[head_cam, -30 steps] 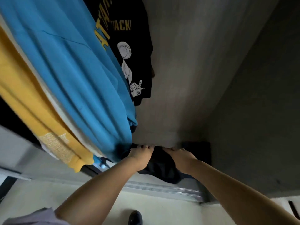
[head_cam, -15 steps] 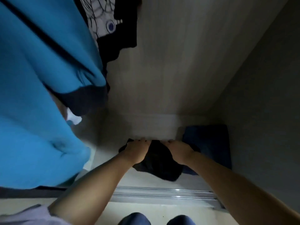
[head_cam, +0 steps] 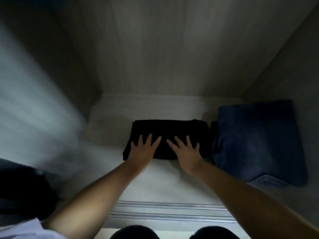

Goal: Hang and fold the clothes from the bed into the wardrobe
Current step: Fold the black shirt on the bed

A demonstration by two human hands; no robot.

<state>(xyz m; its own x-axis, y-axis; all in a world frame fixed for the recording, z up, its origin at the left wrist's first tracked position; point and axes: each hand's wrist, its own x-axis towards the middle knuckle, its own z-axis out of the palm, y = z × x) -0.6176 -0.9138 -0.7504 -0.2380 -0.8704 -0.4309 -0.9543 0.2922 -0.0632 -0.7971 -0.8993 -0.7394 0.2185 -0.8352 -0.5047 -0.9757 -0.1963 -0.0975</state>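
Pale wood-grain wardrobe floor [head_cam: 155, 183] fills the view. Spread, straight fingers of the left hand [head_cam: 142, 150] and right hand [head_cam: 187, 152] press flat on a black folded garment [head_cam: 169, 130], a soft rectangle just left of a folded navy cloth [head_cam: 259, 140].

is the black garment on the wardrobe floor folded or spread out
Folded. The black garment lies as a compact rectangle on the wardrobe floor, with the left hand and right hand resting flat on it, fingers straight.
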